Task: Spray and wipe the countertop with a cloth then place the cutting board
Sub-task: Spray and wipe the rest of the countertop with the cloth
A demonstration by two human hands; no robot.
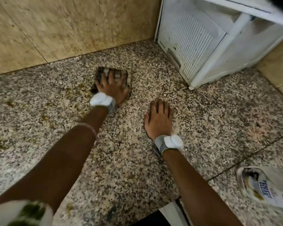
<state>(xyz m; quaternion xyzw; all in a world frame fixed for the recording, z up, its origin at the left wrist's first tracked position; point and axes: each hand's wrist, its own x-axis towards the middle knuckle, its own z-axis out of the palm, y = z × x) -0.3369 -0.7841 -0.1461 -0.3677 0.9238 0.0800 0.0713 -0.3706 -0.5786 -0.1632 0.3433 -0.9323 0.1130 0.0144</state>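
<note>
A checked brown and grey cloth [119, 75] lies on the speckled granite countertop [219, 121] near the back wall. My left hand [112, 86] presses flat on the cloth with fingers spread. To its right, my right hand [158, 118] rests flat on the bare stone, fingers straight, holding nothing. Greenish-yellow smears [44, 118] mark the counter left of the cloth. No spray bottle or cutting board is in view.
A white slatted appliance [203, 46] stands at the back right corner. A crinkled plastic bag with printed lettering [265, 191] lies at the front right. Beige tiled wall [55, 26] runs along the back. A blurred white and green object [23, 212] sits at the bottom left.
</note>
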